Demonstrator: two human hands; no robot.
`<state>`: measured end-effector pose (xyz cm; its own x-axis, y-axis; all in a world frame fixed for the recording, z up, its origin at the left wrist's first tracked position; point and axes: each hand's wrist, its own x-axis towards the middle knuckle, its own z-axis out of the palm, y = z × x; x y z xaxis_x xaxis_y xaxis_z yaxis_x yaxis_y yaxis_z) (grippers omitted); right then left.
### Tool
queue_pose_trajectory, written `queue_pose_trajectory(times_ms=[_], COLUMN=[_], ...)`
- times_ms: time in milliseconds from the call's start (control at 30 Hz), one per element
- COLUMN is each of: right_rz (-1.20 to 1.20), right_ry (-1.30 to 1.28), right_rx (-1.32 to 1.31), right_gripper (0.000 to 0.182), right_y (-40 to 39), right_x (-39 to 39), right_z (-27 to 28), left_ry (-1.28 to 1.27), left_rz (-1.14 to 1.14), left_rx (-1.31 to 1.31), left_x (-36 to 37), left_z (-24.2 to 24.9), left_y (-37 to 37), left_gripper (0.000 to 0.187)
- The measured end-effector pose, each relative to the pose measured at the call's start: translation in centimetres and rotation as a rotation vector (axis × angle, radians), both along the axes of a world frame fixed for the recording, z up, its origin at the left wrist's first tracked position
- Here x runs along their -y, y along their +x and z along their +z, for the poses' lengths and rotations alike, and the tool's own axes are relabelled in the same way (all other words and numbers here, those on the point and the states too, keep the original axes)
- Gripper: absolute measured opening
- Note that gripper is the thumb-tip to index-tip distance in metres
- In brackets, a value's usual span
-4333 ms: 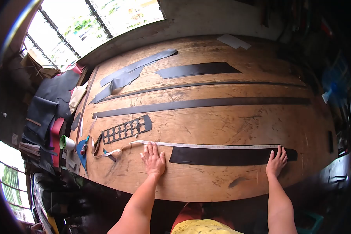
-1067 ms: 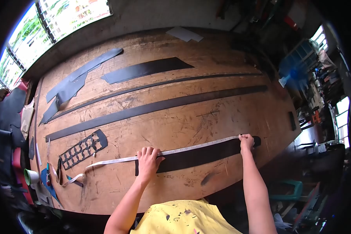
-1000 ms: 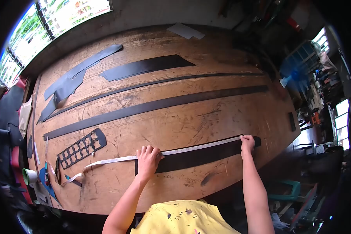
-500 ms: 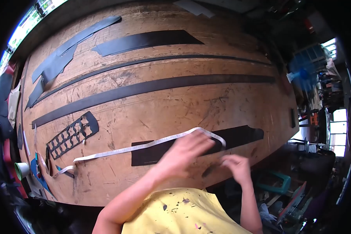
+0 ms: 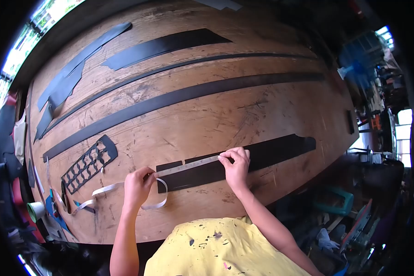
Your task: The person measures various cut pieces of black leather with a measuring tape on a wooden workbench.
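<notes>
A white measuring tape (image 5: pixel 188 166) is stretched between my hands over a dark, long piece of material (image 5: pixel 271 154) lying near the front of the wooden table (image 5: pixel 179 133). My left hand (image 5: pixel 139 184) pinches the tape at the left end of the dark piece. Further right, my right hand (image 5: pixel 236 168) pinches the tape's other stretch against the piece's upper part. The slack of the tape loops below my left hand and trails left across the wood.
A cut-out lattice piece (image 5: pixel 89 165) lies left. Beyond are a long dark strip (image 5: pixel 184 95), a thinner strip and black sheets (image 5: pixel 165 48). A green-white cup (image 5: pixel 36 211) stands at the left edge; a teal stool (image 5: pixel 333 202) is at lower right.
My left hand has moved left to the end of the dark piece, and my right hand has moved up and left. The tape is now pulled straight between them.
</notes>
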<state>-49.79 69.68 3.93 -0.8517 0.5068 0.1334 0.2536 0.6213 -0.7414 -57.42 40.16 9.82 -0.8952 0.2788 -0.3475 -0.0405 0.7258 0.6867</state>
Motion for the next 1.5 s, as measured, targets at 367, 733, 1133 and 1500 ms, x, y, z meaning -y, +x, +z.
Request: queue_pose_trajectory(times_ms=[367, 733, 1133, 1500], right_rz=[-0.035, -0.019, -0.006, 0.009], right_ry=[0.15, 0.139, 0.155, 0.147], right_rx=[0.046, 0.023, 0.005, 0.004], right_gripper=[0.018, 0.017, 0.017, 0.018], right_y=[-0.5, -0.4, -0.3, -0.2], right_x=[0.5, 0.3, 0.2, 0.1], right_z=[-1.5, -1.8, -2.0, -2.1], left_ry=[-0.101, -0.05, -0.039, -0.039], left_rz=[0.149, 0.221, 0.255, 0.241], left_rx=[-0.166, -0.135, -0.171, -0.224], left_x=[0.1, 0.1, 0.2, 0.2], left_z=[-5.4, -5.4, -6.1, -6.1], left_y=[-0.2, -0.3, 0.1, 0.2], left_gripper=[0.018, 0.02, 0.02, 0.021])
